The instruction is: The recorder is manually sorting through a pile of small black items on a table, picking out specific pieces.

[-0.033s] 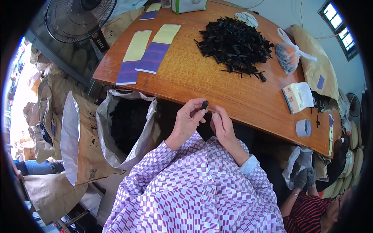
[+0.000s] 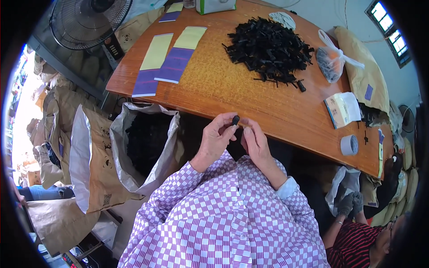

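With our left hand's [image 2: 213, 142] fingers closed, we pinch a small, black, cylindrical piece [image 2: 235, 120] near the brown wooden tabletop's [image 2: 205, 96] edge, best lightly and steadily; whether our half-curled right hand [image 2: 256, 147] grips anything, we cannot tell.

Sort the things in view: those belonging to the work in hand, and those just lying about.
Likely in the work:
small black part in the left hand
heap of black parts
open white-lined sack

Seemingly lying about:
electric fan
tape roll
tissue pack
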`<state>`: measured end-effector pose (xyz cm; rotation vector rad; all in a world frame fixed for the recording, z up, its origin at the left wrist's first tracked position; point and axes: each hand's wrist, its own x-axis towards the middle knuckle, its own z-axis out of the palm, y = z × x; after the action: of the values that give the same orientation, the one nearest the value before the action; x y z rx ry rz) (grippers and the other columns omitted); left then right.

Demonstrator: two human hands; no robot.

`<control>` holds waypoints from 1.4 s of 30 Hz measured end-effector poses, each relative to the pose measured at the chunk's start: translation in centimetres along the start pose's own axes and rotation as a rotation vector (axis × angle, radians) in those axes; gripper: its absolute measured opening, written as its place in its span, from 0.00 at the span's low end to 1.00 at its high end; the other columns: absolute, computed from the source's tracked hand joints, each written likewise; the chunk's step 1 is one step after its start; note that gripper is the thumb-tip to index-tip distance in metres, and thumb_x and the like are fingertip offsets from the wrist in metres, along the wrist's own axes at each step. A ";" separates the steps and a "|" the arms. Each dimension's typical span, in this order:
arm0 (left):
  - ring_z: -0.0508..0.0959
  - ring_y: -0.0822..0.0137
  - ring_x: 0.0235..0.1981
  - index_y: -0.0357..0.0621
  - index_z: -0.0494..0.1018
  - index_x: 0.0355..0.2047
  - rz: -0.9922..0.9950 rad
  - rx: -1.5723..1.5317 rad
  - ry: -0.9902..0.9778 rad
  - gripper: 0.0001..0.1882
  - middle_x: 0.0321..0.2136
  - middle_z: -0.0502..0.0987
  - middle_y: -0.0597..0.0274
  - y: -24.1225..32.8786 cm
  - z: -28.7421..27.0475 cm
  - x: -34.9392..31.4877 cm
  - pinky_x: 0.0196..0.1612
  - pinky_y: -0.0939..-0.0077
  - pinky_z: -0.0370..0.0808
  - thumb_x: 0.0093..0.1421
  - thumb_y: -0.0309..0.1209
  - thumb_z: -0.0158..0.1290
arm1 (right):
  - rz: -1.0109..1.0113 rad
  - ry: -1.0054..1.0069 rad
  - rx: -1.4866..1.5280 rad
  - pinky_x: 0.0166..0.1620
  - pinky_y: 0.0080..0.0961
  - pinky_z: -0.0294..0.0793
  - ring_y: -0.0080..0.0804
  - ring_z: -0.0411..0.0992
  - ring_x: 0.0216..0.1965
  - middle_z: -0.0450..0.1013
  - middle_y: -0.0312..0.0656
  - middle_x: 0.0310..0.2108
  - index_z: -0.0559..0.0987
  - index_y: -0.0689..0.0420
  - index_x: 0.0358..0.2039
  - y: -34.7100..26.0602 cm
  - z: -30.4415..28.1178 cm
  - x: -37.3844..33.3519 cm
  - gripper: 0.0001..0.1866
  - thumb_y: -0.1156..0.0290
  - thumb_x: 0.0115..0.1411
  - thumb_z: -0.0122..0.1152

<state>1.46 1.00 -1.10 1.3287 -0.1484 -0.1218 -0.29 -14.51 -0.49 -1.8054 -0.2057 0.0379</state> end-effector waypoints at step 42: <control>0.72 0.77 0.21 0.42 0.64 0.48 0.298 0.034 0.555 0.17 0.28 0.71 0.66 4.8 -6.4 -3.4 0.21 0.89 0.66 0.57 0.20 0.49 | 0.123 -0.079 0.074 0.25 0.15 0.62 0.16 0.61 0.21 0.64 0.32 0.23 0.68 0.60 0.47 2.8 1.3 -0.5 0.13 0.71 0.63 0.48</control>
<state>-0.77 8.87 1.94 1.3136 0.1249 0.5008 -0.61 -14.01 -3.59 -1.7425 -0.1472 0.2018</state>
